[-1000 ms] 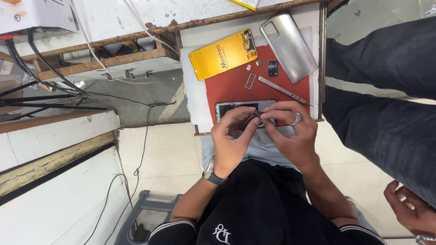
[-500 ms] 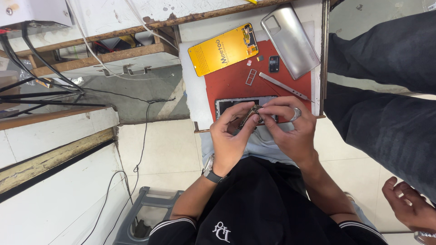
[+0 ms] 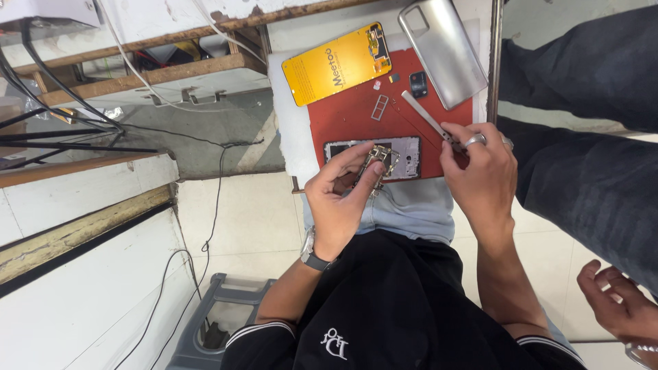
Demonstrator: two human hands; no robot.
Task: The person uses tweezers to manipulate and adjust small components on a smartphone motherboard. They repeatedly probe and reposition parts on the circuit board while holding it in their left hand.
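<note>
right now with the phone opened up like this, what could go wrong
The left hand pinches a small metal part above the opened phone frame, which lies at the mat's near edge; a slip could drop the part to the floor. Tiny loose pieces, a tray frame and a small black module, lie unsecured on the red mat and could be knocked away. The right hand grips the tweezers near them, so a careless sweep might scatter them.

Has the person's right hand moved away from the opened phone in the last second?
Yes. The right hand has shifted rightward off the opened phone, toward the red mat's right edge, beside the thin metal tool.
</note>
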